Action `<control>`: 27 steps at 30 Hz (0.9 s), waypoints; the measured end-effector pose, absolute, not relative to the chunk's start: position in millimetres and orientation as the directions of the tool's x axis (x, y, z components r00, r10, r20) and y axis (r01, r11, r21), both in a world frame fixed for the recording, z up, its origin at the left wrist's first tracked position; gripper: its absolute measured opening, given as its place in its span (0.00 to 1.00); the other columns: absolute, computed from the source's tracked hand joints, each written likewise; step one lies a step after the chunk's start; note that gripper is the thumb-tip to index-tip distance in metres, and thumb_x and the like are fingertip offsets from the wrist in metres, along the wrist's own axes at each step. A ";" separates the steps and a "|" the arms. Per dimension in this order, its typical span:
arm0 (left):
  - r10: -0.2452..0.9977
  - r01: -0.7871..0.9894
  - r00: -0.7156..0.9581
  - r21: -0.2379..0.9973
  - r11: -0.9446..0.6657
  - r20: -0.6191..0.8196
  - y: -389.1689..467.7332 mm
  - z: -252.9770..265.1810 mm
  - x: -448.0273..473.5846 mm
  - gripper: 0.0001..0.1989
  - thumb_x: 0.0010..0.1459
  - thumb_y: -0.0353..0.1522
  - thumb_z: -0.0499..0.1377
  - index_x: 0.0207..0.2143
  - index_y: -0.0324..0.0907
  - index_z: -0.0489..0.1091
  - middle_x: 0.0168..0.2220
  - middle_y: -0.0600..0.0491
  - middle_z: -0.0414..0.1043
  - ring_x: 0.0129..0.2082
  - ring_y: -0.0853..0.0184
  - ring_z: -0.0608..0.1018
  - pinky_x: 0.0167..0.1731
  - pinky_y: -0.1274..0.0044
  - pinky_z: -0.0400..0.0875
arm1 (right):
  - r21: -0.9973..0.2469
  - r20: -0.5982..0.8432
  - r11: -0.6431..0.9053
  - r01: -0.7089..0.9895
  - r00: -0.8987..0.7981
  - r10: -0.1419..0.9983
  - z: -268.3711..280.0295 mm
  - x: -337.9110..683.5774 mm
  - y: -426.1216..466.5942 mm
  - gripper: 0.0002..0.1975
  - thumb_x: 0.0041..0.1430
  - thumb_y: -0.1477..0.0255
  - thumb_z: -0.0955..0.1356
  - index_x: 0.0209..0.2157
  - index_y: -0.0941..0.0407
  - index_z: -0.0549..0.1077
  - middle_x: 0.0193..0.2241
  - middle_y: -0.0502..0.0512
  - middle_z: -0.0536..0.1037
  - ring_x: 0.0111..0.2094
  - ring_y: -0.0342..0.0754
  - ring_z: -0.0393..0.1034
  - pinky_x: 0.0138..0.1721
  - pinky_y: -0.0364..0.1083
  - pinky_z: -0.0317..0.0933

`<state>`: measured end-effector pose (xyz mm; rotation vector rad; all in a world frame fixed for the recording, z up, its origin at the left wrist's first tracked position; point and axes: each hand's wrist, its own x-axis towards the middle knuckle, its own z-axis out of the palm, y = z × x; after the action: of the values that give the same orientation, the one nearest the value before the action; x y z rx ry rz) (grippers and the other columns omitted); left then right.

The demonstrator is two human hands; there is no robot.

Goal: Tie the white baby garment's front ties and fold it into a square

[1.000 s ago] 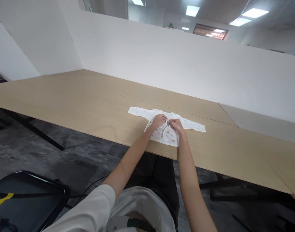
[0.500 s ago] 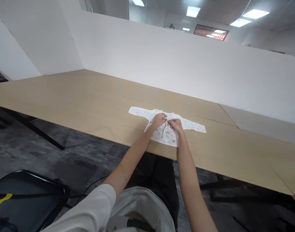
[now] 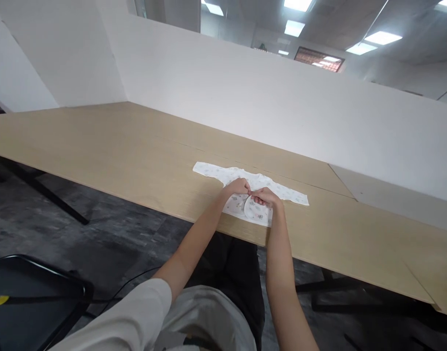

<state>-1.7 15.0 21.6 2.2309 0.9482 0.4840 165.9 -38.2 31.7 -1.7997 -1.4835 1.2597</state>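
A small white baby shirt (image 3: 260, 212) with a scattered print lies on the table near its front edge, both sleeves spread out sideways. My left hand (image 3: 239, 186) is closed at the middle of its front, fingers pinched on the fabric. Right beside it, my right hand (image 3: 265, 196) is closed too, thumb and fingers gripping the edge of the front flap. The fingertips of both hands nearly meet, and they cover the bit of cloth between them.
The long wood-coloured table (image 3: 109, 146) runs across the view against a white partition (image 3: 223, 87). A black chair (image 3: 33, 302) stands at the lower left, with a thin cable on the floor beside it. Dark table legs (image 3: 58, 200) show below.
Both hands have moved a little down the shirt front, toward the hem. My left fingers have curled in more tightly. The view has shifted slightly.
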 end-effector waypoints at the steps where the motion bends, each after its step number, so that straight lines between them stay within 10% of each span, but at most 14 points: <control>1: 0.725 0.480 0.684 0.704 -0.523 0.072 14.9 23.1 -2.5 0.11 0.42 0.25 0.57 0.28 0.39 0.78 0.28 0.53 0.76 0.27 0.68 0.74 0.27 0.80 0.65 | -0.812 -0.364 -0.298 0.501 -0.038 0.931 32.8 165.6 -39.9 0.19 0.47 0.62 0.74 0.17 0.60 0.67 0.13 0.49 0.65 0.13 0.36 0.52 0.13 0.38 0.45; 27: 0.650 0.327 0.760 0.871 -0.367 -0.011 14.4 37.7 -10.8 0.09 0.42 0.28 0.61 0.30 0.39 0.77 0.26 0.53 0.74 0.25 0.70 0.72 0.25 0.80 0.65 | -0.899 -0.332 -0.247 0.361 -0.195 0.923 28.7 179.1 -40.4 0.10 0.46 0.70 0.72 0.19 0.61 0.70 0.16 0.48 0.66 0.16 0.36 0.54 0.15 0.38 0.47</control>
<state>-10.8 14.4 37.7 1.9790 0.7389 0.4163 179.1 -40.4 28.7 -1.5652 -1.5022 1.4561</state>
